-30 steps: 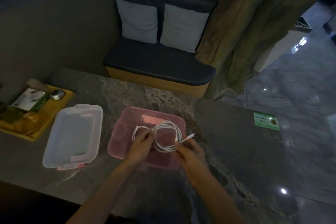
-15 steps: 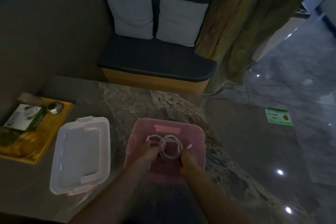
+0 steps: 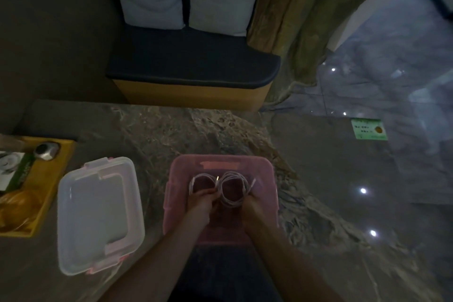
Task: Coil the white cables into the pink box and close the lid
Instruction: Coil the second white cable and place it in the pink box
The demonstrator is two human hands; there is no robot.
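Observation:
The pink box (image 3: 220, 162) sits open on the marble table, straight ahead of me. Inside it are the white cables (image 3: 231, 189), wound into two loops side by side. My left hand (image 3: 199, 200) is down in the box and holds the near edge of the smaller left loop. My right hand (image 3: 252, 206) is also in the box and grips the near right side of the larger loop. The clear lid (image 3: 98, 213) with pink clips lies flat on the table, left of the box.
A yellow tray (image 3: 52, 186) with a small carton, a round metal object and an orange item sits at the far left. Beyond the table stand a dark bench (image 3: 193, 66) with two pale cushions and a curtain (image 3: 306, 19). A green label (image 3: 369, 129) lies at right.
Both hands have carried the coiled cables from above the box down into it. The camera has tilted down and moved closer, so box and lid sit lower and larger in view.

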